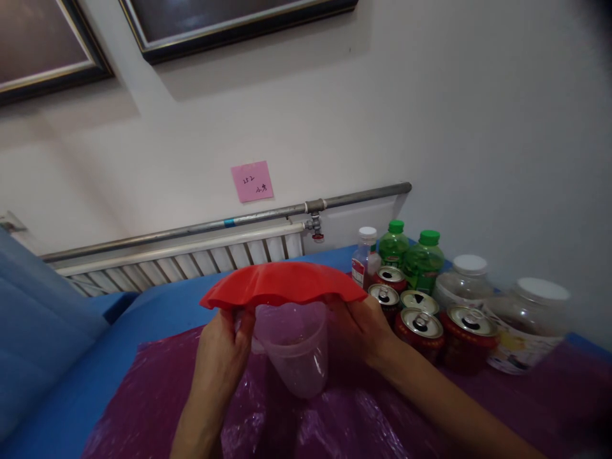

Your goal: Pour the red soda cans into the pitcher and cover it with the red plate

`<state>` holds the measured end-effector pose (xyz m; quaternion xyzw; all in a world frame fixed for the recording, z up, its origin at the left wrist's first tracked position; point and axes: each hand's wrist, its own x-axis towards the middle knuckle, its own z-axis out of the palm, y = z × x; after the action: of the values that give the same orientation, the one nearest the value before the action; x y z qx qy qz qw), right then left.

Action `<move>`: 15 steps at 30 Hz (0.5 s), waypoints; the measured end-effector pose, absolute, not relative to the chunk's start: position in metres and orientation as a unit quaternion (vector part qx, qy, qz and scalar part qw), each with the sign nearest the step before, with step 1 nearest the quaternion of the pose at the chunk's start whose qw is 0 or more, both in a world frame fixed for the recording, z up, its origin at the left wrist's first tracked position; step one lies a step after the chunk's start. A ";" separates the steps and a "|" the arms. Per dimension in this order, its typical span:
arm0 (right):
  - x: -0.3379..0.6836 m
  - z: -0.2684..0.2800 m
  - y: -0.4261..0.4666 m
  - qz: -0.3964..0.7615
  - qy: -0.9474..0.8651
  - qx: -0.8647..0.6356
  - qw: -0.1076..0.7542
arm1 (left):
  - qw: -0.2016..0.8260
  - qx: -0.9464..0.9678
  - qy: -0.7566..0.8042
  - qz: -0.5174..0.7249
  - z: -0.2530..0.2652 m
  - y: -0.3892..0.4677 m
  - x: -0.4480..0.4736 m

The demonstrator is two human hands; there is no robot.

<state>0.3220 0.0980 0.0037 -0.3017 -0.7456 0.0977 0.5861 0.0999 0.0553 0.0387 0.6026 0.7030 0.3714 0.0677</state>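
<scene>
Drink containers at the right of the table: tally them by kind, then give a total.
Opened cans: 5
Green-capped green bottles: 2
White-capped small bottle: 1
White-lidded clear jars: 2
Total: 10

Beyond the grip, a white wall (pixel 430 115) carries two dark-framed pictures (pixel 229 19) and a pink note (pixel 252 181). Below the note, a grey pipe (pixel 229 222) runs above a white radiator (pixel 191 260).
</scene>
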 end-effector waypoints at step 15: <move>0.320 0.003 0.098 0.108 -0.739 -0.276 0.605 | 0.146 0.641 0.662 0.359 0.046 0.046 0.093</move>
<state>0.3205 0.0983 0.0025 -0.2759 -0.7389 0.1076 0.6053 0.0928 0.0457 0.0465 0.6413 0.6620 0.3595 0.1459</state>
